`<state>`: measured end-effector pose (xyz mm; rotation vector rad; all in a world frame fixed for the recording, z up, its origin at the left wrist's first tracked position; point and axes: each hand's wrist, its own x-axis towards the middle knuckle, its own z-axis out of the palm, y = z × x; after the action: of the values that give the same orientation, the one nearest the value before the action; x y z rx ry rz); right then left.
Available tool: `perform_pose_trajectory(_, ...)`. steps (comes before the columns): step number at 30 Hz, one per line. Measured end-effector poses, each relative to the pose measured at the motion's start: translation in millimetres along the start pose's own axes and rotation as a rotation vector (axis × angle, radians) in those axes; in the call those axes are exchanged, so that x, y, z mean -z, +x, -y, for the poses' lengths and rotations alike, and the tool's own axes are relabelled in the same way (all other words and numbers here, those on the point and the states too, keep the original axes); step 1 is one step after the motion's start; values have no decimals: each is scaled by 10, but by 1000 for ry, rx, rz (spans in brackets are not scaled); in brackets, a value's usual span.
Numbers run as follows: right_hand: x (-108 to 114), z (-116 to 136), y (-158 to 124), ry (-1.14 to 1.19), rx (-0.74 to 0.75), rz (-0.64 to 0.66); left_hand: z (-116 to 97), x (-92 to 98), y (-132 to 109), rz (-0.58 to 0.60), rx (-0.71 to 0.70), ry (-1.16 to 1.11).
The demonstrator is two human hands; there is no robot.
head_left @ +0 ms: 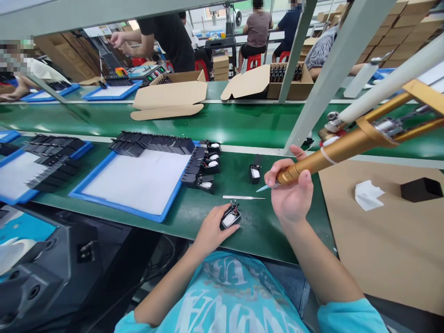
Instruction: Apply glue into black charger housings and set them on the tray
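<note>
My left hand (212, 230) rests on the green bench, thumb and fingers around a small open black case (230, 219) with a white part inside and thin wires at its top. My right hand (293, 196) is raised, its fingers around a gold dispensing gun (322, 155) whose pale blue nozzle (264, 188) points down and left. Between the hands, a pair of white tweezers (243, 198) lies flat. Beyond the tweezers stands another open black case (255, 173) with a white part inside.
Left of my hands is a blue-rimmed tray (163, 217) with rows of black cases along its edges. Brown cardboard (381, 240) at the right bears a crumpled white tissue (368, 195) and a black box (421, 190). A grey metal post (326, 83) rises beyond; people sit farther back.
</note>
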<state>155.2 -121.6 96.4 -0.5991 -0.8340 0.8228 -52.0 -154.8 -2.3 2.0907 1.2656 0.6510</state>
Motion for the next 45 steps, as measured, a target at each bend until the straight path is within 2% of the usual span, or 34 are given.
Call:
perform_pose_trajectory(3, -57, 34, -65, 16, -14, 23, 58, -32, -32, -11, 66, 16)
perform_pose_trajectory(6, -88, 54, -131, 60, -35, 64, 32, 12, 25, -5, 107, 40)
perform_pose_trajectory(10, -98, 58, -184, 70, -48, 115, -152, 74, 201, 25, 91, 54)
perform_pose_trajectory(14, -95, 58, -180, 83, -52, 122, -351, 91, 366, -32, 56, 19)
perform_pose_trajectory(20, -83, 63, -152, 78, -58, 84, -478, 134, 483, -78, 13, -12)
perform_pose_trajectory(30, -62, 40, -162, 87, -1, 90, -538, 148, 509, -71, 17, -51)
perform_pose_trajectory(45, -90, 68, -154, 68, -50, 54, -551, 28, 544, -53, 35, -145)
